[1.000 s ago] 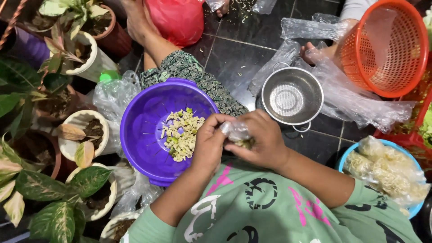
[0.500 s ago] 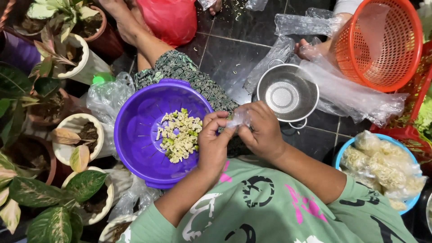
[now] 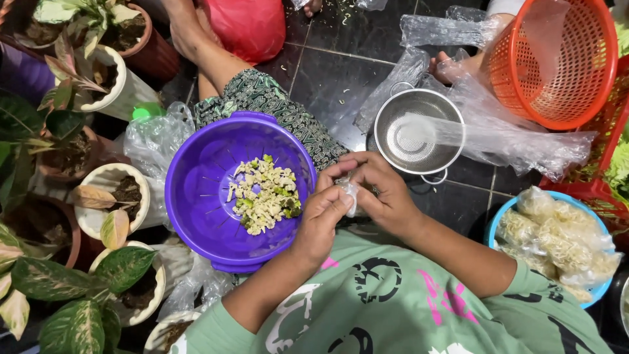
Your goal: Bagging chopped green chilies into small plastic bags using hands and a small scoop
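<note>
1. Beside the purple colander (image 3: 196,196), at its 3 o'clock rim, the left hand (image 3: 321,219) and right hand (image 3: 383,193) meet, both pinching a small clear plastic packet (image 3: 350,195).
2. Chopped pale green bits (image 3: 263,194) lie inside the colander.
3. At 1 o'clock from the hands sits a metal strainer (image 3: 419,131); at 4 o'clock, a blue bowl (image 3: 493,226) of bagged noodles (image 3: 557,236).

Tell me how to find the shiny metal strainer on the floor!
Start at the big purple bowl holding chopped bits, then look just past the two hands to the dark tiles. The metal strainer sits there, round and silver, unlike the orange plastic basket beside it.
</note>
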